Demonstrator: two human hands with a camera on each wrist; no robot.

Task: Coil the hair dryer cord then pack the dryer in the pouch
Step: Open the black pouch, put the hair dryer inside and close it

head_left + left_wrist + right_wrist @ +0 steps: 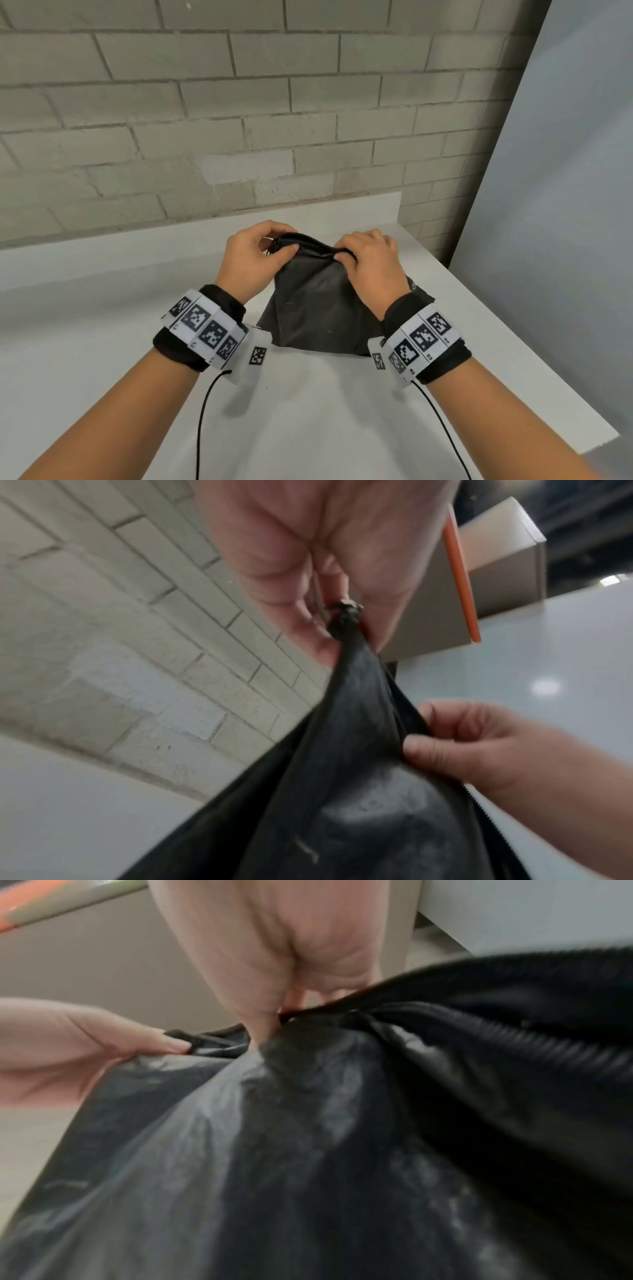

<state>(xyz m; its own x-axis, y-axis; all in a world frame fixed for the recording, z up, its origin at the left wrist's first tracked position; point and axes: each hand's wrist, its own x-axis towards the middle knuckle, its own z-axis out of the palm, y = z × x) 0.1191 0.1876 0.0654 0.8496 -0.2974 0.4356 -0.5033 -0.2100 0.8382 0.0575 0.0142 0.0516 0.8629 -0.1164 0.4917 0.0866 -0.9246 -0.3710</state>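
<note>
Two hands hold a black pouch (318,301) by its top.
Left hand (251,260) and right hand (371,263) each pinch its rim, near the table's (102,325) far edge.

No readable text anywhere. Wristbands (205,329) carry black-and-white square marker codes with tiny blurred characters; faint pale print on the pouch (412,286) is illegible.

A bare, utility-like indoor workspace, perhaps a lab or test room, is showing here: a painted grey brick wall (239,102) is backing a plain white worktop (102,308), and a cardboard box (496,569) is sitting nearby.
</note>
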